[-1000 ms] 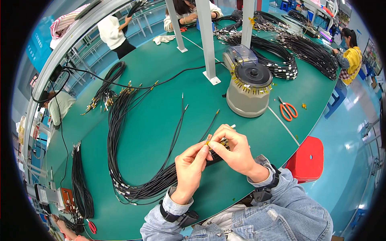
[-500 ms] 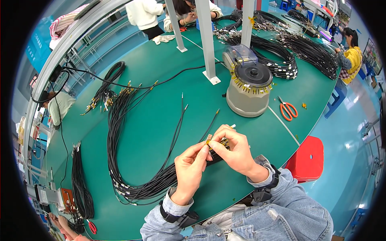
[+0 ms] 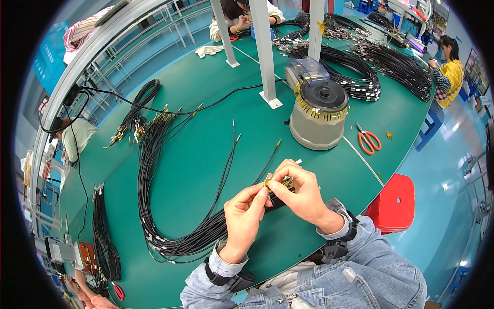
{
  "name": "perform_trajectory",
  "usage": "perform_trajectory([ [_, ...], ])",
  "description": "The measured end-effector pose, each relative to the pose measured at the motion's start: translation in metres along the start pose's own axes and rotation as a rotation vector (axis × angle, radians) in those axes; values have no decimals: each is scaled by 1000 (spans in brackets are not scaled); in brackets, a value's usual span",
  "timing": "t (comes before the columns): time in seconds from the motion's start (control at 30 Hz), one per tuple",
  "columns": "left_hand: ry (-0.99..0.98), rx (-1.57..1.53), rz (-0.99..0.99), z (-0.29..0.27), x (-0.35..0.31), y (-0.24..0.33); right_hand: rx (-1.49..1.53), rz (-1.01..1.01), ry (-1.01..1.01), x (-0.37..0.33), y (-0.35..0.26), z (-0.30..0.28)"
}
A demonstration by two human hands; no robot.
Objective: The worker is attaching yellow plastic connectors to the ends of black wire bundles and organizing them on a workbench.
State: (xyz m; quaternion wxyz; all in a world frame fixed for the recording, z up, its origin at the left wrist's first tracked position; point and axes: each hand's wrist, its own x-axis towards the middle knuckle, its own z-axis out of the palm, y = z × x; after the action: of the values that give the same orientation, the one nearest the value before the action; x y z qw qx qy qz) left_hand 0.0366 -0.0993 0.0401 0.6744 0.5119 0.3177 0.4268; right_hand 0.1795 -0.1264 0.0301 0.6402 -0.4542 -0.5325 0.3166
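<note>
My left hand (image 3: 245, 212) and my right hand (image 3: 299, 191) meet fingertip to fingertip over the near part of the table. Both are closed in a pinch on a cable end (image 3: 268, 177), a small metal-tipped piece with amber tape around it. Most of that end is hidden by my thumbs and fingers. Beneath my hands, a thick bundle of black cables (image 3: 177, 246) curves away to the left and back. Its near ends, some wrapped in amber tape, lie under my right hand. A single taped cable tip (image 3: 279, 143) sticks out beyond my hands.
A round tape dispenser (image 3: 316, 126) with cut amber strips stands past my right hand, beside orange-handled scissors (image 3: 368, 142). Grey posts (image 3: 266, 62) rise from the green table (image 3: 216, 134). More cable bundles (image 3: 105, 237) lie left and far right. A red stool (image 3: 396, 203) stands at right. Co-workers sit around.
My hands stay almost in place, still pinching the cable end. A standing person in white at the far side has gone out of view. At the lower left, another person's arm has shifted.
</note>
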Motion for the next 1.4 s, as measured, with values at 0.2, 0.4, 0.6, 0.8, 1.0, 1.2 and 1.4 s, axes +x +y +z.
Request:
perform_trajectory([
  [0.2, 37, 71, 10, 5, -2, 5, -23, 7, 2, 0, -3, 0],
  [0.4, 23, -16, -60, 2, 2, 7, -65, -29, -23, -1, -6, 1],
  [0.6, -18, -119, -128, -2, 3, 9, -80, -35, -50, -1, -4, 0],
  [0.8, -49, -217, -189, -6, 4, 9, 227, 148, -117, 0, -1, 0],
  [1.0, -96, -171, -195, -9, 6, 11, 352, 203, -173, 1, 5, -3],
  [1.2, 43, 26, 37, 7, 2, 13, 341, 216, -118, 3, -1, -1],
  [1.4, 207, 515, 484, -6, 3, -1, 324, 261, -116, 2, 1, -3],
])
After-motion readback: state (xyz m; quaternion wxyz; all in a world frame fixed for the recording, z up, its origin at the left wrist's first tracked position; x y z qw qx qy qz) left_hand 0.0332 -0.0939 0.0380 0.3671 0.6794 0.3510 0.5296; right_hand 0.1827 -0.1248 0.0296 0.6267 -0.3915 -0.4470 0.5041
